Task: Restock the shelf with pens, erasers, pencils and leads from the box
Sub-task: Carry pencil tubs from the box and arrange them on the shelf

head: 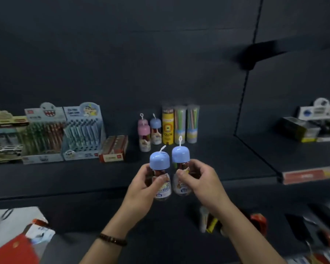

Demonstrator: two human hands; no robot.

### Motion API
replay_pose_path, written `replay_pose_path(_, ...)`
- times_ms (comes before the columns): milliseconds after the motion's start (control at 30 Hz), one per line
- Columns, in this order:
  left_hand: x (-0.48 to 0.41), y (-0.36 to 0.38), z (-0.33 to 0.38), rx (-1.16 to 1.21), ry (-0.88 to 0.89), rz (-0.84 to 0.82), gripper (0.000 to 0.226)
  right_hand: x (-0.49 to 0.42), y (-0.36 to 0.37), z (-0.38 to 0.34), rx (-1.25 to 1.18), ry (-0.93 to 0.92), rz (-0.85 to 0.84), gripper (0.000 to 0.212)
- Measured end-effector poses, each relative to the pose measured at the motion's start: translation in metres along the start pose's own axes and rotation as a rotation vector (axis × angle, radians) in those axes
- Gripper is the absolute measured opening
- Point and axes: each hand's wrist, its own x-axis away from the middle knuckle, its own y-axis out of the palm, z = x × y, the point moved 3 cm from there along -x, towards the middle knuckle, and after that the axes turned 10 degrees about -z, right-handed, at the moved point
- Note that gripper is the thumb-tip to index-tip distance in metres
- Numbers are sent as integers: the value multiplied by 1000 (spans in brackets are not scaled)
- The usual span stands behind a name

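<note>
Shelf (227, 149), dark and wide, stretches in front of me. Toward its left end stand the pen display boxes (46, 134), with a flat red box (113, 148) just beside them. Against the back wall near the middle stand three tall tubes (180, 123), one yellow and two clear. My left hand (141, 189) grips one blue-capped bottle (159, 162) and my right hand (204, 183) pinches a second blue-capped bottle (180, 154). I hold both upright, side by side, over the shelf's front edge. Behind them, just left of the tubes, stand small pink and blue bottles (144, 136). A beaded bracelet (112, 239) circles my left wrist.
</note>
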Motion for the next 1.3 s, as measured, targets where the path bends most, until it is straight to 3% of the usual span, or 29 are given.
replay_pose_path(267, -66, -61, -20, -133, 13, 226, 31, -177, 17, 35, 193, 31, -34, 34)
replay_pose_path(467, -91, -79, -42, -142, 46, 187, 32, -231, 41, 55, 358, 10, 69, 33)
replay_pose_path(800, -130, -89, -61, -319, 93, 97, 50, -249, 43, 55, 417, 73, 107, 46)
replay_pose_path(967, -146, -81, -68, -338, 95, 126, 51, -217, 28, 53, 294, 17, 151, 7)
replay_pose_path(1100, -157, -72, -66, -351, 113, 144, 45, -198, 34, 56, 286, 1, 24, 10)
replay_pose_path(1300, -169, -62, -60, -381, 127, 162, 43, -200, 34, 56, 342, 9, 10, 23)
